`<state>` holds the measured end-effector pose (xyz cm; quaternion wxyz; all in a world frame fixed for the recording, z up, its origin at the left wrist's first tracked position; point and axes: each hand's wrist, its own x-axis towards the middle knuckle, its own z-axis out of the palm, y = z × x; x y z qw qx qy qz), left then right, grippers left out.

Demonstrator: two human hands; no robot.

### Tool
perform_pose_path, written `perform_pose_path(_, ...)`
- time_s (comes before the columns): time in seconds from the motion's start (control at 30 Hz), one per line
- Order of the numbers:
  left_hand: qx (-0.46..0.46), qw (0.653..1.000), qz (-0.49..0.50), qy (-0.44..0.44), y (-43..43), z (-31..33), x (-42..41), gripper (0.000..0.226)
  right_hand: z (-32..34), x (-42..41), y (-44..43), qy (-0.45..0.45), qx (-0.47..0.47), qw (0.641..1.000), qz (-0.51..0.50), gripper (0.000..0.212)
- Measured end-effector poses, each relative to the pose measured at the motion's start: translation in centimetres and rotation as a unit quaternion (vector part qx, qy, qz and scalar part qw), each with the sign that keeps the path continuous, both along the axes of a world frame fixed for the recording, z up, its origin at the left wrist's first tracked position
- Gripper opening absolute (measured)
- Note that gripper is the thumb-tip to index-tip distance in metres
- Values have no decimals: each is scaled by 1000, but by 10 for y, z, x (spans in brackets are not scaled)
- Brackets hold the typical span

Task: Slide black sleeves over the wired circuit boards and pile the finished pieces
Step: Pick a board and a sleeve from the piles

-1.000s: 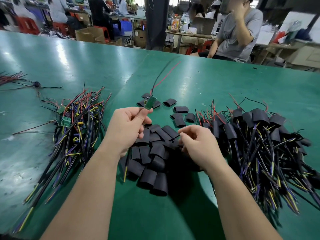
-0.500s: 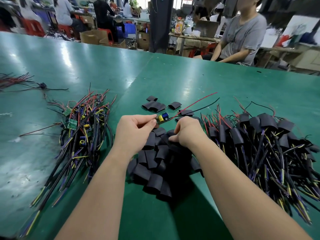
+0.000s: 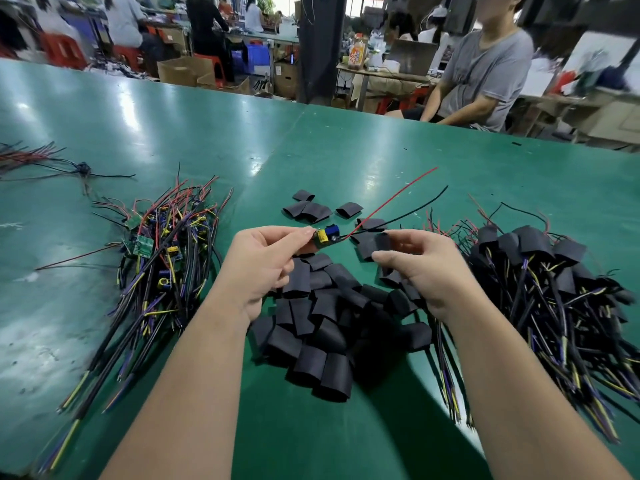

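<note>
Hands now sit slightly apart at mid-frame. Half a second ago the right hand (image 3: 429, 268) was pressed down on the heap beside the left; now it is raised, thumb and fingers pinching a flattened matte black sleeve (image 3: 372, 245). The left hand (image 3: 266, 265) pinches the circuit board (image 3: 325, 235) by its near end, yellow and blue cylindrical parts facing up. Its thin red wire (image 3: 398, 194) and black wire (image 3: 415, 211) trail toward the upper right. Below the hands, loose sleeves (image 3: 322, 323) lie heaped on the glossy green counter (image 3: 381, 161). Bare wired boards (image 3: 156, 265) lie tangled at left and the finished pieces (image 3: 554, 289) are piled at right. A person in a grey shirt (image 3: 485, 74) sits at upper right.
</note>
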<state>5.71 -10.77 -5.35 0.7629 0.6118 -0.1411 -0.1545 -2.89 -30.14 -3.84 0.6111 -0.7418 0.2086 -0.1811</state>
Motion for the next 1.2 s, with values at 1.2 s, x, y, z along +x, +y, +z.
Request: perform_pose_path(1.2, 94, 991, -98, 7, 8, 0, -2, 11, 2, -37, -9, -329, 460, 824, 17, 36)
